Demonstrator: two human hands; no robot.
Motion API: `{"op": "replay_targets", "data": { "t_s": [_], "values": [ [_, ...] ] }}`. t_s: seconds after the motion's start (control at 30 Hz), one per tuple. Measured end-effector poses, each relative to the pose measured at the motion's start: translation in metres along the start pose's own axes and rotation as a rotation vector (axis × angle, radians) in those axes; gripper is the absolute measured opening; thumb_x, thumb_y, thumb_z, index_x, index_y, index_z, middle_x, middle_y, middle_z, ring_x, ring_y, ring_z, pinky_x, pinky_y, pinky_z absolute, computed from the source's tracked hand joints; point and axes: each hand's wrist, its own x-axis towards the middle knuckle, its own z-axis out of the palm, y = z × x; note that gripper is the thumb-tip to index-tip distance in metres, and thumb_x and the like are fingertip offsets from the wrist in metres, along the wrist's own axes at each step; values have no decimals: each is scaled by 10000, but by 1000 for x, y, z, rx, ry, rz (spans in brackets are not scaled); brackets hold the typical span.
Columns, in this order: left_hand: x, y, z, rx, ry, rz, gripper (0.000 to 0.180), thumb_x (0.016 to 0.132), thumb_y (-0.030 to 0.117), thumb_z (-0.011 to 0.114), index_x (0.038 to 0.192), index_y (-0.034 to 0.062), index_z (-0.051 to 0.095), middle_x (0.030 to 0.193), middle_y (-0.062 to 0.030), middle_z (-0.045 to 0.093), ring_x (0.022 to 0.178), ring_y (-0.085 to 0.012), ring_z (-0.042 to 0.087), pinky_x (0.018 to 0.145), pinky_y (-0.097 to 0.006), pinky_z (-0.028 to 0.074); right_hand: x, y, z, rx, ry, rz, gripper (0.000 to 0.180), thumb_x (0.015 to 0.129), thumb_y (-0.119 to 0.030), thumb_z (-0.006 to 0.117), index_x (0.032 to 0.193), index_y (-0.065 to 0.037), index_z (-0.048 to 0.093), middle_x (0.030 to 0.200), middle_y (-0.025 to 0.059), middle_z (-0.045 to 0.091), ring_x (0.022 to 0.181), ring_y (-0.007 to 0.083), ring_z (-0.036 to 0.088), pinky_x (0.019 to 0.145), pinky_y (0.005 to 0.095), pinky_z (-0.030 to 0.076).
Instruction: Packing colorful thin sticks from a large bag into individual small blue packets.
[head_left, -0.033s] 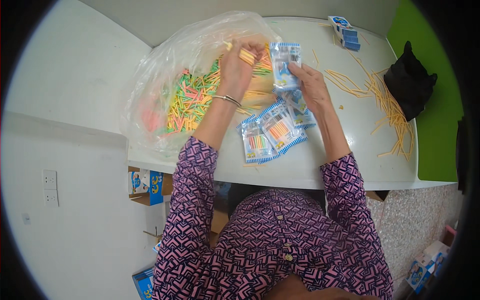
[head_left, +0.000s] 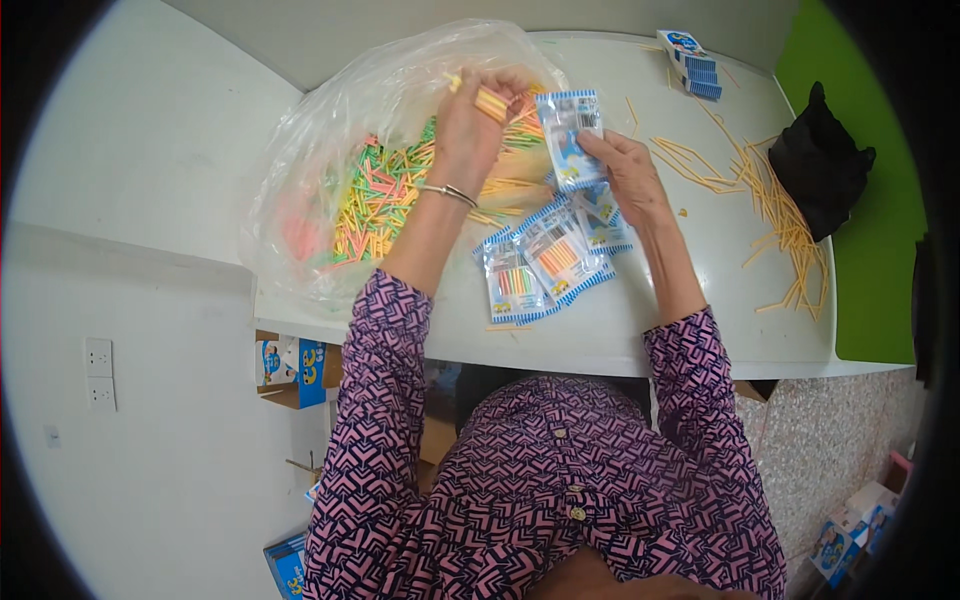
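Observation:
My left hand (head_left: 468, 130) is closed on a small bundle of coloured sticks (head_left: 490, 103), lifted over the mouth of a large clear plastic bag (head_left: 320, 150). The bag lies on the white table (head_left: 660, 330) and holds a heap of green, yellow, pink and orange sticks (head_left: 380, 205). My right hand (head_left: 628, 172) holds a small blue-and-white packet (head_left: 568, 130) upright beside the bundle. Several filled packets (head_left: 545, 262) lie on the table just below both hands, with coloured sticks showing through their clear fronts.
Loose yellow sticks (head_left: 775, 205) are scattered across the table's right side, beside a black bag (head_left: 820, 165). A stack of blue-and-white packets (head_left: 690, 62) lies at the far edge. An open cardboard box (head_left: 295, 365) sits under the table on the left, with small cartons (head_left: 845, 540) on the floor at the right.

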Motion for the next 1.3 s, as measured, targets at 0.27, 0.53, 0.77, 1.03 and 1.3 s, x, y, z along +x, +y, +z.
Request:
{"op": "replay_targets", "data": {
  "t_s": [0.27, 0.53, 0.77, 1.03, 1.3],
  "values": [
    [-25, 7, 29, 131, -233, -81, 334, 984, 288, 377, 1006, 7, 557, 1013, -159, 624, 1006, -293, 609, 791, -341, 503, -24, -7, -14, -249, -348, 158, 253, 853, -268, 647, 873, -19, 686, 755, -3, 655, 677, 26, 558, 635, 178, 435],
    [-44, -2, 45, 314, -309, -21, 409, 978, 335, 393, 1032, -42, 540, 1016, -177, 622, 956, -221, 620, 805, -290, 497, -26, -6, -17, -273, -451, 153, 268, 846, -276, 654, 899, -15, 687, 811, 12, 663, 707, 37, 569, 667, 185, 443],
    [-56, -4, 46, 595, -321, 65, 472, 972, 395, 383, 1033, -32, 574, 1004, -124, 637, 950, -155, 578, 872, -291, 442, -31, -3, -21, -257, -446, 155, 267, 849, -263, 650, 917, -8, 689, 813, 14, 665, 712, 48, 574, 672, 189, 444],
    [-56, -1, 47, 708, -341, 24, 473, 978, 403, 366, 1032, -18, 574, 1009, -116, 634, 969, -160, 570, 904, -308, 429, -21, -11, -14, -276, -454, 169, 267, 844, -253, 657, 938, -5, 691, 818, 26, 672, 705, 54, 585, 657, 190, 460],
    [-64, -7, 34, 708, -356, -69, 296, 947, 292, 481, 1086, 39, 546, 1154, -105, 586, 1033, -162, 559, 902, -298, 446, -26, 0, -20, -330, -381, 95, 312, 844, -279, 653, 994, -6, 681, 826, 24, 672, 723, 53, 585, 674, 181, 457]
  ]
}}
